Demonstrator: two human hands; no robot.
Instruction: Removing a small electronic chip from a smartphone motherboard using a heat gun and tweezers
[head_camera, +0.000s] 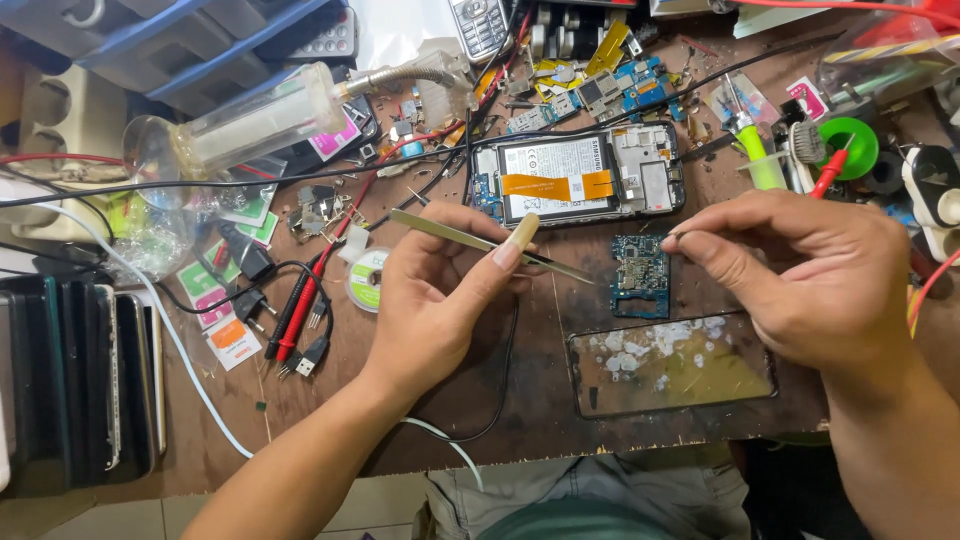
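The left hand clamps metal tweezers, tips over the small circuit board on the table; the right hand pinches shut beside it — a slip could scratch the board's components.

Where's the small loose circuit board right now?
In the head view, the circuit board lies mid-bench, just below the opened phone, above the glass panel, between both hands.

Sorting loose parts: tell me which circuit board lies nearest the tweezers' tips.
The small blue circuit board lying alone below the opened phone, just right of the tweezers in the left hand; the others sit above the phone.
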